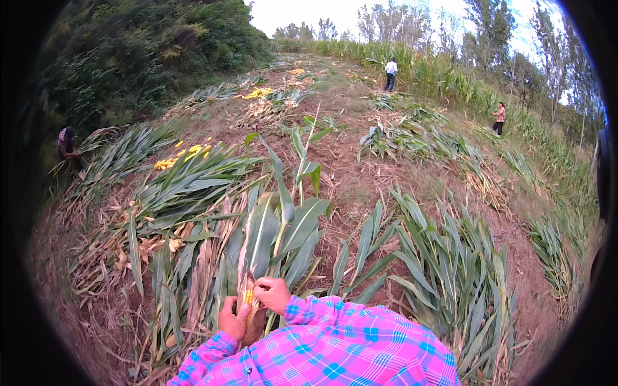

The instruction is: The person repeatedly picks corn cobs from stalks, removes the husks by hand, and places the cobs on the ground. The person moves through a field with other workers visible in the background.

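Note:
A partly husked ear of yellow maize points up in front of my body, its dark silk at the tip. My left hand holds it from the left, thumb laid along the kernels. Fingers of my right hand pinch the pale husk on the ear's right side, close to the tip. The lower end of the ear is partly hidden by my hands and husk. Directly beyond my hands, a cut maize stalk with broad green leaves leans away from me. Dry brown leaves hang to its left.
Cut maize stalks lie in heaps at left and right. Husked yellow ears are piled at left, with another pile farther off. One person bends at far left; two others stand near uncut maize.

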A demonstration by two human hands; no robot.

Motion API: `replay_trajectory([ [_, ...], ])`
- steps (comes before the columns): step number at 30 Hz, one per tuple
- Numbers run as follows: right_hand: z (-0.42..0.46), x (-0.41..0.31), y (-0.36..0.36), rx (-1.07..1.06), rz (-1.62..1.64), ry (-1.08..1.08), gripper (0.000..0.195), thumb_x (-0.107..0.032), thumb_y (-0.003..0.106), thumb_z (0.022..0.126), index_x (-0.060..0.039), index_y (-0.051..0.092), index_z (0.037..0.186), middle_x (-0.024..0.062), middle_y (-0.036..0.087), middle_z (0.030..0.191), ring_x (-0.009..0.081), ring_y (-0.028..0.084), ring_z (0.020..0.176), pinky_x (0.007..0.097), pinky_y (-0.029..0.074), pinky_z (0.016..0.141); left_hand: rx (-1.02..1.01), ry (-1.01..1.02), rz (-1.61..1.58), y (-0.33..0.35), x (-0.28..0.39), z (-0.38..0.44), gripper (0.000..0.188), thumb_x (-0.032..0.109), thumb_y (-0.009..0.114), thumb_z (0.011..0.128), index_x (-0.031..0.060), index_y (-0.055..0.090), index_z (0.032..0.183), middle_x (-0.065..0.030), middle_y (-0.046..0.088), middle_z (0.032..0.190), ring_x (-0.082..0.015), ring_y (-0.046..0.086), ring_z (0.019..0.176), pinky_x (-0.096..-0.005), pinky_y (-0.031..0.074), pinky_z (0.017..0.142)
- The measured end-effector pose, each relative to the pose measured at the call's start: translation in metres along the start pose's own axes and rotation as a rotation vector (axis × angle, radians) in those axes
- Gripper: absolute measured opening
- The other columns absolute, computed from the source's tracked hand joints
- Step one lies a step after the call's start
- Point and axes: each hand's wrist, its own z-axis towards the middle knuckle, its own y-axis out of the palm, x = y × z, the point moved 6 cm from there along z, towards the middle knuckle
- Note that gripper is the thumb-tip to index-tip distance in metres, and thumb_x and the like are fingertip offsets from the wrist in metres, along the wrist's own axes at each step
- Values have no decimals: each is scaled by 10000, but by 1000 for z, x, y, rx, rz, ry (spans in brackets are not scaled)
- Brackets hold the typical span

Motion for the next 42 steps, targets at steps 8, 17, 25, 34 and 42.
replay_trajectory([
  [8, 2, 15, 8, 68, 297, 285, 72, -56, 544, 731, 9, 572, 719, 41, 549, 599, 103, 498, 435, 237, 412, 355, -4, -30, 7, -5, -1, -8, 326, 318, 578, 791, 58, 509, 974, -180, 593, 809, -300, 598, 756, -353, 455, 646],
  [17, 5, 46, 30, 15, 573, 688, 110, 26, 375, 758, -41, 462, 755, 75, 485, 598, 141, 385, 333, 261, 278, 256, 2, -3, 190, -10, -21, -3, 267, 278, 493, 842, 69, 550, 997, -175, 534, 854, -293, 524, 841, -361, 416, 740],
  [25, 17, 27, 49, -252, 571, 627, 217, 79, 325, 744, -29, 499, 815, 76, 523, 601, 118, 416, 315, 230, 263, 217, -160, 287, 30, -22, 7, 35, 228, 218, 495, 839, 68, 586, 984, -110, 576, 810, -295, 510, 831, -409, 372, 838],
  [34, 12, 7, 65, -296, 523, 657, 193, 76, 340, 707, -71, 465, 694, 56, 488, 559, 137, 416, 316, 253, 250, 214, 44, 134, -57, -37, -27, 41, 149, 120, 555, 774, -2, 549, 689, -128, 499, 592, -249, 496, 544, -334, 391, 518],
  [42, 12, -34, 64, -334, -338, -509, 242, -239, 471, 832, 0, 433, 825, 126, 446, 579, 291, 479, 527, 366, 415, 555, 152, -312, -610, -17, -80, 43, 197, 136, 477, 866, -10, 545, 752, 7, 509, 657, -71, 417, 598, -251, 382, 544],
])
